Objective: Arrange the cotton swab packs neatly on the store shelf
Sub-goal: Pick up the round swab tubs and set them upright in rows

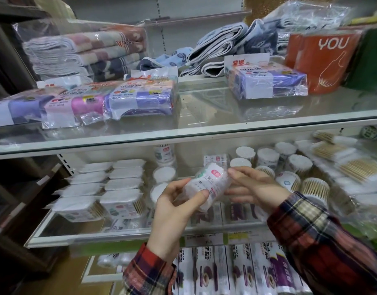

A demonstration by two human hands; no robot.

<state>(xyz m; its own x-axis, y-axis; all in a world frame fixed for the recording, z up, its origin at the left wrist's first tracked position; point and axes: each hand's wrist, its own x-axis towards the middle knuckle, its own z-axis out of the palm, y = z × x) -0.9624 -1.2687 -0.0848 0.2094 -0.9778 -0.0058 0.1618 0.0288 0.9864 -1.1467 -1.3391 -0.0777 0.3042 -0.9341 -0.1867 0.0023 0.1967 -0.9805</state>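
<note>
Head cam: round cotton swab tub [206, 186] held in front of the middle shelf [128, 235], long axis tilted, top up-left. Left hand [174, 207] grips its lower side; right hand [253, 186] pinches the upper right end. Approx 10 more round tubs upright behind; 8 flat packs [111, 188] stacked left.

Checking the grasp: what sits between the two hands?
In the head view, a round cotton swab pack, tilted, gripped by left hand and right hand.

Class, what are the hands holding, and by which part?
Both hands hold one swab tub: the left hand grips its lower side, the right hand pinches its upper end.
</note>
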